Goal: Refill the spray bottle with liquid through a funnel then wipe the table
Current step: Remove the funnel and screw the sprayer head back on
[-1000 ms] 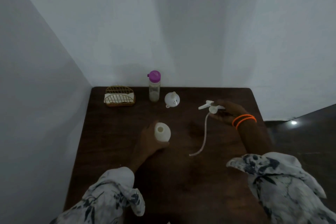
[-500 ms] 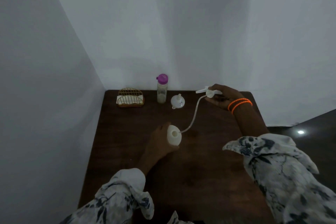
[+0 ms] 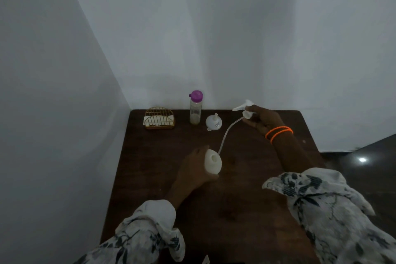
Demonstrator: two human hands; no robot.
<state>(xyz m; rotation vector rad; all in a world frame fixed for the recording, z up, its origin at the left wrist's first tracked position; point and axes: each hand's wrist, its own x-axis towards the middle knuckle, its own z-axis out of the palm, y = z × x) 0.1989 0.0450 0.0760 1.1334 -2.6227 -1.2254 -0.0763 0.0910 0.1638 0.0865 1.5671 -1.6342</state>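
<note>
My left hand (image 3: pixel 192 169) grips the white spray bottle body (image 3: pixel 212 162), which stands uncapped on the dark wooden table (image 3: pixel 246 199) near its middle. My right hand (image 3: pixel 264 119), with orange bangles at the wrist, holds the white spray head (image 3: pixel 244 108) raised at the table's far side. Its thin dip tube (image 3: pixel 226 133) curves down, and the tip reaches just behind the bottle's mouth. A white funnel (image 3: pixel 213 122) lies upside down at the back. Left of the funnel stands a clear refill bottle with a purple cap (image 3: pixel 195 107).
A gold wire holder with white napkins (image 3: pixel 159 118) sits at the back left corner. White walls close the table's left and far sides. Dark floor with a light reflection (image 3: pixel 362 159) shows beyond the right edge.
My right hand has lifted the spray head up and away toward the back of the table. The tube's tip has swung in beside the bottle's mouth. My left hand keeps hold of the bottle.
</note>
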